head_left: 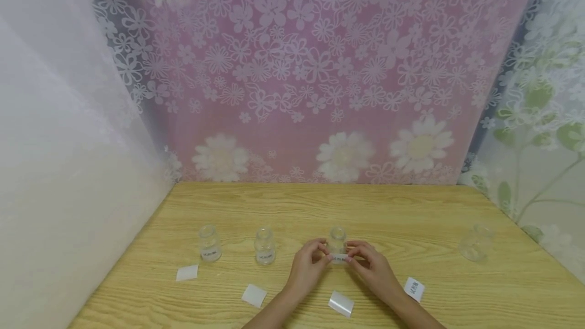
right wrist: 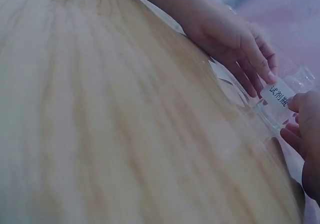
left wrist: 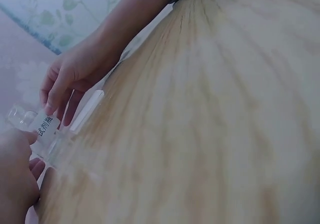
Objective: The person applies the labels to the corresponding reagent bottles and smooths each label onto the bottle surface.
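Observation:
A clear glass bottle (head_left: 337, 240) stands upright on the table between both hands. Across its front, low down, runs a white label (head_left: 338, 258) with black printed characters, also plain in the left wrist view. My left hand (head_left: 307, 263) pinches the label's left end with the thumb in front, other fingers curving beside the glass. At the opposite end my right hand (head_left: 372, 265) does the same, its thumb on the label edge. In the right wrist view the label (right wrist: 278, 97) lies against the bottle wall, its ends partly hidden under the thumbs.
Two glass bottles with labels, one far left (head_left: 209, 243) and one nearer (head_left: 265, 247), stand to the left. An unlabelled glass bottle (head_left: 476, 243) is at the right. White paper pieces (head_left: 187, 272), (head_left: 254, 295), (head_left: 341, 303) lie in front; a printed label (head_left: 414, 289) lies by the right forearm.

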Demonstrator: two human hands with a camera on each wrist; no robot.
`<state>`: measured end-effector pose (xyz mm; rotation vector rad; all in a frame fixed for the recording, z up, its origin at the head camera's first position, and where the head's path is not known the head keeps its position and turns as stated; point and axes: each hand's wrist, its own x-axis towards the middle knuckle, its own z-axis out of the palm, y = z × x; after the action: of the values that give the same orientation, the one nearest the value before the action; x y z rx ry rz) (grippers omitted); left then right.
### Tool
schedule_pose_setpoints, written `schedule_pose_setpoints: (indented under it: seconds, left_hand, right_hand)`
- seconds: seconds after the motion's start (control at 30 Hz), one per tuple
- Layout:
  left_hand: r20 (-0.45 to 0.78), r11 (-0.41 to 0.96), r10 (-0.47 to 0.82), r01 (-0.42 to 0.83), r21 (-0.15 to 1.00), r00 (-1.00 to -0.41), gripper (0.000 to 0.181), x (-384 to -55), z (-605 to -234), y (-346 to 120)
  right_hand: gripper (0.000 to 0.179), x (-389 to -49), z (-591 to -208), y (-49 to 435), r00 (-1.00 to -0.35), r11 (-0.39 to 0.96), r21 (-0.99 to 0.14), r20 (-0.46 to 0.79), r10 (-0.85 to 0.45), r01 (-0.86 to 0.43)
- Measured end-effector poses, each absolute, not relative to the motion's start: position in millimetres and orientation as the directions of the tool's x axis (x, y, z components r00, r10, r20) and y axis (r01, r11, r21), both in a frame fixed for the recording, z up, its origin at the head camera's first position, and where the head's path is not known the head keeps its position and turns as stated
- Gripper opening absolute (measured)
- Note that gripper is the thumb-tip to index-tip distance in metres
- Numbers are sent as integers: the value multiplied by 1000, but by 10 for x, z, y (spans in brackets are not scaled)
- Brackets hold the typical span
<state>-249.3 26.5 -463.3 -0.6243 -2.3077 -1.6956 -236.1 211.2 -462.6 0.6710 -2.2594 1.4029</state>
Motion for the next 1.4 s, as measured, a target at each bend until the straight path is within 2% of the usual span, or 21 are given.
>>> schedule_pose_setpoints:
  seconds: [0.3, 0.77, 1.07, 1.23, 1.4]
  left_hand:
    - [436, 245, 201, 476, 845, -877, 15, -2506, -4655, 290]
    - [501, 274, 160, 526, 805, -850, 13, -2518, -4691, 319]
    - [459, 235, 147, 481, 844, -876, 15, -2528, -4678, 305]
    - [418, 192, 151, 441, 877, -896, 18, -2542, -4686, 296]
    - [362, 139, 170, 386, 912, -917, 26, -2557, -4659, 290]
  right_hand:
    - [14, -2372, -4652, 2103, -768, 431, -653, 615, -179, -623]
    - [20, -2421, -4704, 2052, -720, 508, -582, 685, -114, -634]
    - [22, -2417, -4696, 2028, -761, 510, -633, 646, -66, -582]
    - [23, -2358, -4577, 1987, -794, 437, -700, 604, -60, -565]
    - [36, -2355, -4566, 1999, -857, 347, -790, 506, -96, -506]
